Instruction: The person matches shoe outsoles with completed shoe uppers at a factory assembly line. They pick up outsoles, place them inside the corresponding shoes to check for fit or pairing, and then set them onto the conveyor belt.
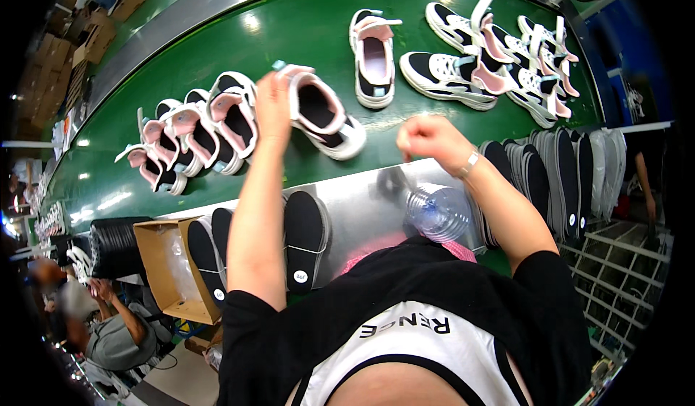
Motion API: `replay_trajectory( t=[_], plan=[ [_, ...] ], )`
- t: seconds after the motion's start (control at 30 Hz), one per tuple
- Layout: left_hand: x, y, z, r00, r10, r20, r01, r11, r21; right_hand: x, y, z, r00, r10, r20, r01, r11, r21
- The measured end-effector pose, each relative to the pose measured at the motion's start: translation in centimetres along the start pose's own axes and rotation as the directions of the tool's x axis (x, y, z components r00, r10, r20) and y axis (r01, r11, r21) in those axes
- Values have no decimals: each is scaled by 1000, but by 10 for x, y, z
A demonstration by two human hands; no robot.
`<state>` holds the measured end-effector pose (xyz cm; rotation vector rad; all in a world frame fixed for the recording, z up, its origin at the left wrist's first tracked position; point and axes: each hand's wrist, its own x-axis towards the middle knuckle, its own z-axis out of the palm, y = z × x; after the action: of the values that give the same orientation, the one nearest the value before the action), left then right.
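Green workshop table (297, 26), one cardboard box (190, 312) beside it; left hand (274, 109), fingers nearly straight, touches one sneaker (331, 132), grip unclear; right hand (434, 141) curls, contents hidden.

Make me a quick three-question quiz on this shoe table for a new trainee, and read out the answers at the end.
1. Multiple choice: what colour is the table under the shoes? A: red. B: green. C: yellow.
2. True or false: the left hand is at a black, white and pink shoe.
3. Fill in: the clear plastic container near the person's body is closer to the ___ hand.

Key:
1. B, green.
2. True.
3. Right: it lies just below the right hand in the picture.
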<state>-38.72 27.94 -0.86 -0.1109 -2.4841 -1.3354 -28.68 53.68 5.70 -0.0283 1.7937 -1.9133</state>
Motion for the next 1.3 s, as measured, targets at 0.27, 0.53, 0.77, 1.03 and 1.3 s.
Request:
replay_trajectory(
  t=[0.27,0.53,0.77,1.03,1.3],
  plan=[
    [51,55,8,921,387,35,-364,827,428,-115,49,-5,976,-165,142,162,118,-980],
    [-34,68,118,763,299,574,-564,742,363,-163,51,-86,763,-302,-572,-395,482,-782],
    [-83,89,112,776,240,584,-329,943,49,-242,107,-155,453,-49,-890,-874,169,-455],
    [-20,70,107,956,232,181,-239,971,18,-252,93,-154,519,-124,-846,-828,176,-533],
    [-33,51,117,939,-177,296,180,984,17,-165,6,-88,805,213,-554,-302,950,-73]
  ],
)
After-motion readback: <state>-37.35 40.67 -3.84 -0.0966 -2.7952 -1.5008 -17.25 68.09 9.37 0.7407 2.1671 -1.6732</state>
